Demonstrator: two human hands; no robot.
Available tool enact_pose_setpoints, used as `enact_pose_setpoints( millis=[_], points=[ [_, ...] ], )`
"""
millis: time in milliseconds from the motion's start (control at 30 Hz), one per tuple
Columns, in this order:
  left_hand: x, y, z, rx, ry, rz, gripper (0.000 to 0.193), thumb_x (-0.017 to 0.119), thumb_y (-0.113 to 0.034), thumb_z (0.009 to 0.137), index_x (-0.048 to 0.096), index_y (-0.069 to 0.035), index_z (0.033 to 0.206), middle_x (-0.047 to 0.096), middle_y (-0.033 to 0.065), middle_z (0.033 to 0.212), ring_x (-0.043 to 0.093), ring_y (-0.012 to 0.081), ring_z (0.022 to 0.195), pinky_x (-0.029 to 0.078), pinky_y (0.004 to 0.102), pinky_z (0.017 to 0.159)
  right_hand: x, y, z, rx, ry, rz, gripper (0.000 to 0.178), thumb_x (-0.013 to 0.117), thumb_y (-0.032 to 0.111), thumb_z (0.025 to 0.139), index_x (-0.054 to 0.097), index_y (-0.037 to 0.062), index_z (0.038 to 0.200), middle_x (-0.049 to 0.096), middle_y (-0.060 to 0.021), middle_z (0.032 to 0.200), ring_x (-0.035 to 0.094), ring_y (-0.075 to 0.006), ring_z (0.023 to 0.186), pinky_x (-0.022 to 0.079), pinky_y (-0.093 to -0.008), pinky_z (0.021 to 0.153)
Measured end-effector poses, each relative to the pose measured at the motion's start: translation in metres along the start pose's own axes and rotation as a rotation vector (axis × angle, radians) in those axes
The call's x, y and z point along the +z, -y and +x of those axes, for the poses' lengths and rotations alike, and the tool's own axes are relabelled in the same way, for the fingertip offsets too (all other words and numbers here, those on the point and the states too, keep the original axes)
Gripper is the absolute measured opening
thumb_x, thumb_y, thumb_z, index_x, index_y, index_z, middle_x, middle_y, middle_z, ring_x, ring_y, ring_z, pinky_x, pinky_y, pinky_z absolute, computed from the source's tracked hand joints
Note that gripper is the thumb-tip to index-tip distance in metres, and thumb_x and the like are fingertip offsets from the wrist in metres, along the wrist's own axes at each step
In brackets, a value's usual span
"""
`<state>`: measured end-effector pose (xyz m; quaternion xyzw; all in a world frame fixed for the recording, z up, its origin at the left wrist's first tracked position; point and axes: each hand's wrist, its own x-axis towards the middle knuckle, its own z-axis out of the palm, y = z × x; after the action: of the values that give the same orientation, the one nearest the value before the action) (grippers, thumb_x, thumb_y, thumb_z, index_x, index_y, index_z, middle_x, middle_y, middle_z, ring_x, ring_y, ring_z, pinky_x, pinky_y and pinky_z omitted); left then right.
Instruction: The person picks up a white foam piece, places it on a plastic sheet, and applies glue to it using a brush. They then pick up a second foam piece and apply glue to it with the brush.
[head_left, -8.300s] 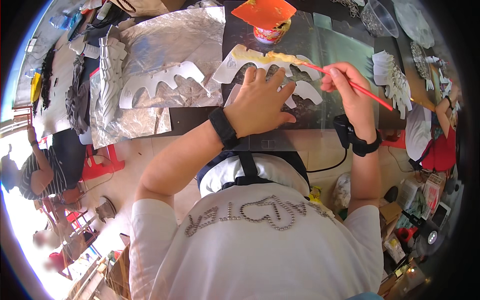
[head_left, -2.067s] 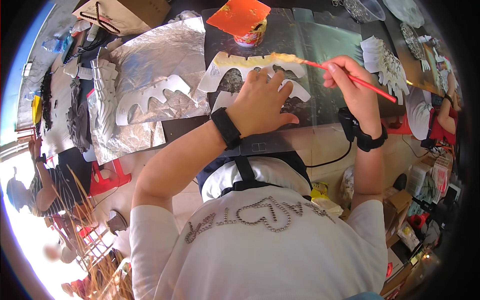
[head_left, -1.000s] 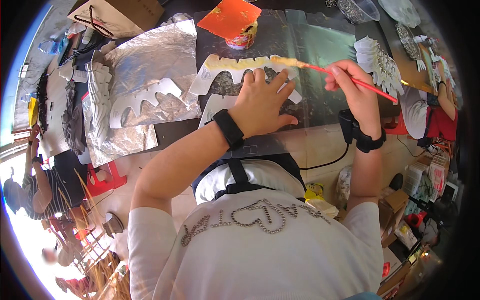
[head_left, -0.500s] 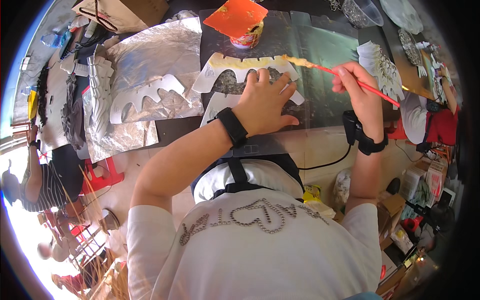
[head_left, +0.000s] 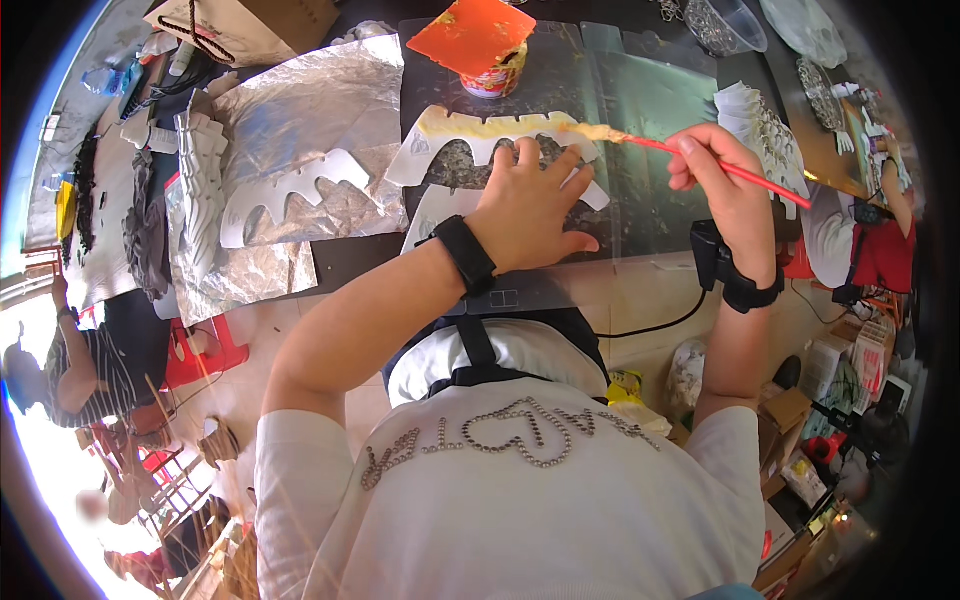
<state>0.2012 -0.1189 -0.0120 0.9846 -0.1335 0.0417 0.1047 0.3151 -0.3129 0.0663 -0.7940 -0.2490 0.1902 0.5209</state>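
You are at a dark work table (head_left: 640, 90) with crinkled silver foil sheets (head_left: 300, 110) spread over its left side, and on the dark mat before you lies the white toothed cardboard cutout (head_left: 480, 135), its long axis running left to right across the view with the jagged teeth pointing down toward you. The step in hand looks like brushing yellowish glue along the cutout's upper band: that band already shows a yellow coat from its left end to near its right end. Your left hand (head_left: 525, 205) lies flat and spread on the cutout's lower middle, gripping nothing, only pressing the piece down. Your right hand (head_left: 730, 190) is closed in a pen-like pinch on a thin red-handled brush (head_left: 690, 158), which slants from the hand at the right up and leftward. Its loaded tip (head_left: 600, 131) points left and sits at the right end of the yellow band, touching or just above the card; which of the two I cannot tell. Beyond the cutout stands a small cup with an orange lid (head_left: 470, 35) resting tilted on it, probably the glue pot. The next move, as I judge it, calls for keeping the left palm firm while you draw the tip along the uncoated parts, and keeping your fingers off the wet band.
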Motion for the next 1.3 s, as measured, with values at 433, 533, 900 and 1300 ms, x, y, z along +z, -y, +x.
enact_pose_setpoints(
  millis=[433, 533, 900, 1300],
  points=[
    [0.000, 0.001, 0.000, 0.019, -0.013, 0.011, 0.073, 0.059, -0.062, 0.081, 0.051, -0.012, 0.133, 0.046, 0.0070, 0.140, 0.050, 0.0380, 0.102, 0.043, 0.0481, 0.086, -0.002, -0.004, -0.001, -0.039, -0.041, -0.004, 0.019, 0.053, 0.016, 0.098, 0.063, -0.0007, 0.098, 0.061, -0.0032, 0.078, 0.058, -0.0090, 0.070, 0.047, -0.0227, 0.066],
    [-0.001, 0.001, 0.000, 0.012, 0.001, 0.002, 0.073, 0.058, -0.062, 0.081, 0.050, -0.011, 0.133, 0.046, 0.0065, 0.140, 0.050, 0.0379, 0.102, 0.044, 0.0477, 0.086, 0.000, -0.005, -0.002, -0.025, -0.053, 0.020, 0.020, 0.053, 0.016, 0.098, 0.063, -0.0010, 0.099, 0.062, -0.0038, 0.079, 0.059, -0.0094, 0.070, 0.048, -0.0233, 0.066],
    [-0.008, 0.002, 0.000, 0.001, 0.009, -0.108, 0.076, 0.063, -0.059, 0.079, 0.048, -0.009, 0.134, 0.045, 0.0072, 0.141, 0.051, 0.0407, 0.104, 0.045, 0.0506, 0.090, -0.039, -0.012, -0.011, -0.114, -0.290, 0.485, 0.031, 0.048, 0.027, 0.100, 0.063, 0.0010, 0.106, 0.057, -0.0043, 0.076, 0.051, -0.0133, 0.066, 0.041, -0.0270, 0.062],
    [-0.057, 0.045, -0.004, -0.002, -0.312, 0.000, 0.051, 0.077, -0.019, 0.069, 0.059, -0.005, 0.114, 0.051, 0.0125, 0.123, 0.049, 0.0322, 0.114, 0.045, 0.0430, 0.091, -0.038, -0.010, -0.011, -0.090, -0.237, 0.663, 0.032, 0.048, 0.030, 0.100, 0.062, 0.0008, 0.103, 0.052, -0.0033, 0.074, 0.044, -0.0127, 0.064, 0.037, -0.0268, 0.061]
  ],
)
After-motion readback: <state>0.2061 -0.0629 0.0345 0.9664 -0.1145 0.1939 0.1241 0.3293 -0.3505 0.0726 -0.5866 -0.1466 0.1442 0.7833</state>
